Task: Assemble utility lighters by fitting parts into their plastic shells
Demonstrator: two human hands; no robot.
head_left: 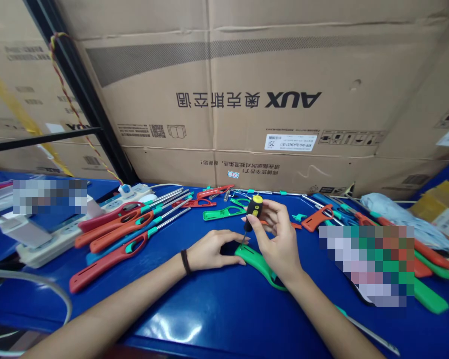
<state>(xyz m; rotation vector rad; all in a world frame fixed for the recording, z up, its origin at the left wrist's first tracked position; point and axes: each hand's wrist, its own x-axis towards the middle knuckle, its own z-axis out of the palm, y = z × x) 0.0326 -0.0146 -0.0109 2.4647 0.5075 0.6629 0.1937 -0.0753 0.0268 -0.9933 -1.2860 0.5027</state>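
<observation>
a: what is the right hand [280, 244] holding?

b: its fingers are closed around a small screwdriver [252, 212], black with a yellow top. the tip points down onto a green lighter [258, 262].

a: where is the lighter?

b: flat on the blue surface [209, 309]. the left hand [213, 252] has its fingers curled over one end, pressing it down.

a: what could go wrong?

b: i think the tip could slip off the smooth plastic and poke the left fingers. they are right beside it.
</observation>
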